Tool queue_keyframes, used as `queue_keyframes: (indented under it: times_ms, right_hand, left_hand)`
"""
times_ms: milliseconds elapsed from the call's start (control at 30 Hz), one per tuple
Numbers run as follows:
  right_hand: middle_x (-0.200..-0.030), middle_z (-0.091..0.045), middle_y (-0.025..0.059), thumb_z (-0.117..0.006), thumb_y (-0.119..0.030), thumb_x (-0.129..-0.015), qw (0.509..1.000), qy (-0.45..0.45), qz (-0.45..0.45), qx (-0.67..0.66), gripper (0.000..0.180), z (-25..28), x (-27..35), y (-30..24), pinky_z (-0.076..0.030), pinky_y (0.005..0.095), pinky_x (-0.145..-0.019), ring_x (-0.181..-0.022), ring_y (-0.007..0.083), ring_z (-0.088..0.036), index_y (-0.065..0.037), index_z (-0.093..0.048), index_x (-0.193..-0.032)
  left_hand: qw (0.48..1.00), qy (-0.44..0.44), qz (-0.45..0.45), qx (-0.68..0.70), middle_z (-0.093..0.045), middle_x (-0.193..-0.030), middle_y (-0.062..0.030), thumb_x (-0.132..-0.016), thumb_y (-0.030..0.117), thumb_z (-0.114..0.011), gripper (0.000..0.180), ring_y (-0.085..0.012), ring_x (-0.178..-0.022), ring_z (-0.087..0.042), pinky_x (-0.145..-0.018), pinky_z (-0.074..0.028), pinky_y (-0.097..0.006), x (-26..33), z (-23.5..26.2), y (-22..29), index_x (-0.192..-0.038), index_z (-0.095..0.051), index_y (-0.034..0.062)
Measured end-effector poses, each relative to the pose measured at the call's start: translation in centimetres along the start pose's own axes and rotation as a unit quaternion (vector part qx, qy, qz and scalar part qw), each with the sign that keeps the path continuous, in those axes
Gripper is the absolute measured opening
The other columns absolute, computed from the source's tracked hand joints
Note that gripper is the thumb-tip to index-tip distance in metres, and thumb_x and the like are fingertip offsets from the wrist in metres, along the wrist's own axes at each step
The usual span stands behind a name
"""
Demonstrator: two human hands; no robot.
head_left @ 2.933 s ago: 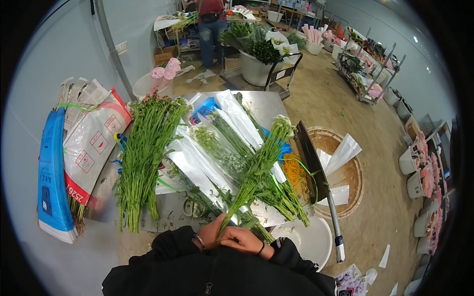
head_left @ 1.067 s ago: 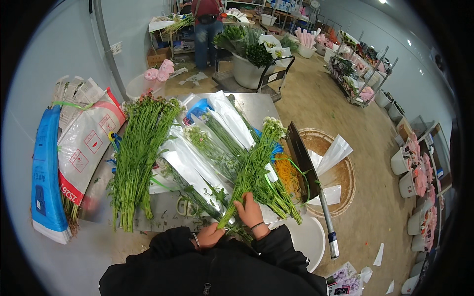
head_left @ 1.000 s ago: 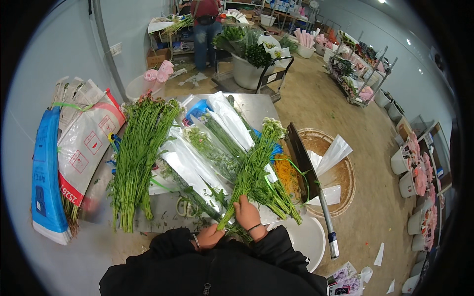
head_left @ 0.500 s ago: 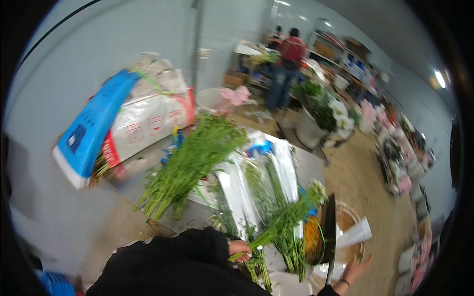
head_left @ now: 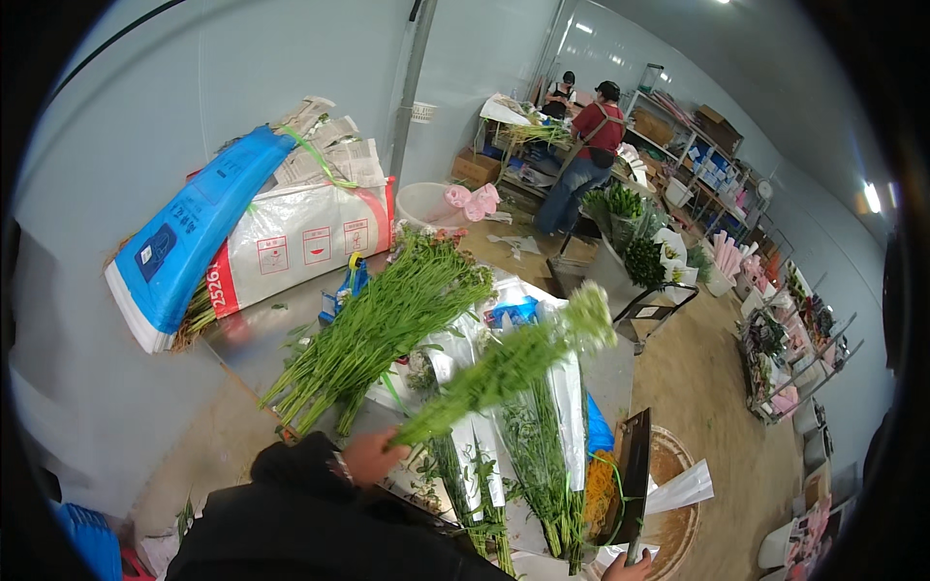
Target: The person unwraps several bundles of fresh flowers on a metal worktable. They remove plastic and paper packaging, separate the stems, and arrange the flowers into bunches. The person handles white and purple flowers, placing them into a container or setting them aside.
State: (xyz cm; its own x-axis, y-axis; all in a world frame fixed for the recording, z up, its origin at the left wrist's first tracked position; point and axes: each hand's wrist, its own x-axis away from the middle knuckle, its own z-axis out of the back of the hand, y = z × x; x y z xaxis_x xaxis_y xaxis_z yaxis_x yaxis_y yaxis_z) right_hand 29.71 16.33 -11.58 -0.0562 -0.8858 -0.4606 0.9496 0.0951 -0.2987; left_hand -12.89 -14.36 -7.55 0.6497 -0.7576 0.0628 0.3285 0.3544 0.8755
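White-topped flowers are held in a tilted bunch over the middle of the surface, with their tops pointed toward the far edge and their stem ends toward the near edge. The stem ends are gripped in the closed left hand. A firm but soft hold seems best, as thin stems could be crushed. Because the bunch is held only at one end, its tops may dip or swing, so it should be moved slowly and lifted clear of the white wraps under it. The big green bunch, lying nearer the left edge, should not be bumped.

The right hand is cut off low down, by the dark board near the right edge; whether it is open or closed cannot be told. The white tops are blurred, so single blooms cannot be made out, nor whether the wraps are touched. The stem tips are hidden in the grip, and part of the near edge is covered by a black sleeve.
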Motion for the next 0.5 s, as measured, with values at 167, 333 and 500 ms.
queue_keyframes:
  times_ms: [167,333,500]
  right_hand:
    - [-0.102,-0.058,0.0196,-0.068,-0.025,-0.067,1.0,-0.014,0.009,0.022,0.049,-0.3,-0.6,-0.8,-0.042,0.043,-0.083,-0.095,0.036,-0.054,0.0,-0.056,-0.107]
    - [-0.099,-0.06,0.0155,-0.066,-0.03,-0.065,0.996,-0.016,0.062,0.062,0.048,-2.0,-0.2,0.3,-0.042,0.0441,-0.08,-0.091,0.0328,-0.056,-0.007,-0.058,-0.106]
    - [-0.095,-0.06,0.0121,-0.067,-0.031,-0.063,0.992,0.007,0.041,0.118,0.046,-2.6,0.2,0.1,-0.037,0.0476,-0.079,-0.088,0.0319,-0.055,-0.01,-0.059,-0.104]
  left_hand:
    - [0.956,0.25,-0.07,-0.135,-0.058,-0.097,-0.0237,-0.081,0.028,-0.055,0.043,-0.0397,-0.089,-0.055,-0.075,-0.045,-0.042,0.1,4.9,-1.3,-0.111,-0.05,-0.0023]
    - [0.92,0.295,-0.013,-0.257,-0.056,-0.096,-0.0226,-0.081,0.022,-0.054,0.041,-0.0395,-0.086,-0.055,-0.074,-0.045,-0.044,-0.9,7.8,-3.7,-0.115,-0.047,-0.0014]
    - [0.907,0.256,0.067,-0.326,-0.05,-0.094,-0.0212,-0.08,0.017,-0.054,0.048,-0.0387,-0.08,-0.053,-0.068,-0.044,-0.045,-1.9,7.7,-8.9,-0.123,-0.04,0.004]
